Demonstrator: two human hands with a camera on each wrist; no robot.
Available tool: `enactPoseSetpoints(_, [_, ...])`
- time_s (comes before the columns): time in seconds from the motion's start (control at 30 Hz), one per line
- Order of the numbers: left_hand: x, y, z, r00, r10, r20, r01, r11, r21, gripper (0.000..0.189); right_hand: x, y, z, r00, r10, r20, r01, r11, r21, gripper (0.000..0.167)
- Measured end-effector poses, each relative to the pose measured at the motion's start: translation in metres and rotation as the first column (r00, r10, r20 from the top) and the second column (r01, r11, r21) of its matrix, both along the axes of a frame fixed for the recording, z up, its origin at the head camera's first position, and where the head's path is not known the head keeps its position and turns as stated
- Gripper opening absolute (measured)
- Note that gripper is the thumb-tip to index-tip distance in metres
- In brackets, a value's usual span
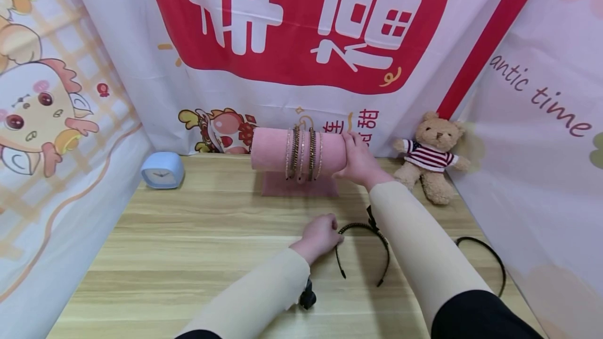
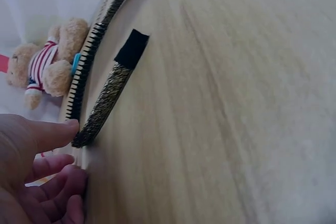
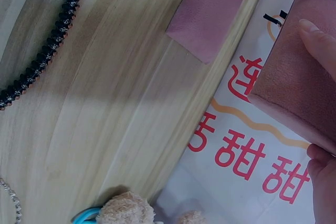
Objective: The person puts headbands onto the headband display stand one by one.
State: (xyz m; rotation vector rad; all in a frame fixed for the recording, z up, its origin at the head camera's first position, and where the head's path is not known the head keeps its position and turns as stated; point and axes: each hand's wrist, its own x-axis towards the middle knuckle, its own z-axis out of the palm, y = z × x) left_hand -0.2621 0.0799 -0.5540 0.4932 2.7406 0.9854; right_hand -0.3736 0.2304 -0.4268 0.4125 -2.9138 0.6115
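Right hand [image 1: 360,164] at the right end of a pink roll stand [image 1: 268,149], far side of the bench [image 1: 188,245]. Thumb lies on the roll's near face; fingers reach round the end, so the hand grips it there. Five bands [image 1: 312,156] circle the roll to the left of that hand, dark-gold ones alternating with pale beaded ones, all apart from the fingers.

Left hand [image 1: 320,235] lower down, nearer me than the stand. It pinches the left side of a dark woven headband [image 1: 359,225]; thumb on the band, other fingers curled. The headband's curve points to the far side, its two tips to the near side. It sits just right of the left hand and nearer than the right hand, left of the right sleeve [image 1: 414,245]. Cannot tell whether it is raised off the wood.

Another dark band [image 1: 503,271] lies at the right edge of the bench, partly behind that sleeve, well apart from both hands. Teddy bear [image 1: 431,153] in a striped top at far right, beyond the right hand. Pale blue clock [image 1: 162,170] at far left.
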Motion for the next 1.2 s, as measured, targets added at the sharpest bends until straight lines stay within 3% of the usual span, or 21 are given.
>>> enactPoseSetpoints(0.27, [0.003, 0.003, 0.004, 1.000, -0.012, -0.006, 0.012, 0.999, -0.038, 0.025, -0.002, 0.000, -0.001, 1.000, -0.009, 0.008, 0.009, 1.000, 0.012, 0.127])
enactPoseSetpoints(0.4, [0.004, 0.000, 0.005, 1.000, -0.009, 0.018, 0.009, 1.000, -0.011, 0.020, 0.000, -0.001, 0.000, 1.000, -0.010, 0.013, 0.010, 1.000, 0.012, 0.127])
enactPoseSetpoints(0.6, [0.002, -0.011, 0.009, 0.996, 0.033, 0.088, -0.045, 0.989, 0.142, 0.016, 0.002, -0.002, 0.002, 1.000, -0.016, 0.018, 0.016, 1.000, 0.020, 0.127])
enactPoseSetpoints(0.7, [0.002, -0.017, 0.011, 0.982, 0.051, 0.182, -0.098, 0.960, 0.261, 0.009, 0.002, -0.001, 0.002, 1.000, -0.012, 0.016, 0.012, 1.000, 0.024, 0.127])
enactPoseSetpoints(0.8, [0.002, -0.022, 0.011, 0.939, 0.042, 0.342, -0.187, 0.896, 0.402, 0.015, 0.000, -0.001, 0.001, 1.000, -0.012, 0.012, 0.011, 1.000, 0.026, 0.127])
enactPoseSetpoints(0.9, [0.002, -0.029, 0.011, 0.856, 0.002, 0.516, -0.312, 0.798, 0.516, 0.030, -0.001, 0.000, 0.000, 1.000, -0.012, 0.009, 0.012, 1.000, 0.018, 0.127])
enactPoseSetpoints(0.97, [0.001, -0.036, 0.013, 0.804, -0.037, 0.594, -0.372, 0.748, 0.550, 0.033, -0.001, 0.001, -0.001, 1.000, -0.014, 0.010, 0.014, 1.000, 0.011, 0.127])
enactPoseSetpoints(1.1, [0.000, -0.050, 0.022, 0.718, -0.145, 0.680, -0.440, 0.662, 0.606, 0.026, -0.002, 0.002, -0.002, 1.000, -0.013, 0.015, 0.013, 1.000, 0.007, 0.128])
enactPoseSetpoints(1.2, [0.001, -0.062, 0.032, 0.676, -0.227, 0.701, -0.462, 0.610, 0.643, 0.034, -0.003, 0.002, -0.003, 1.000, -0.010, 0.012, 0.010, 1.000, 0.005, 0.128])
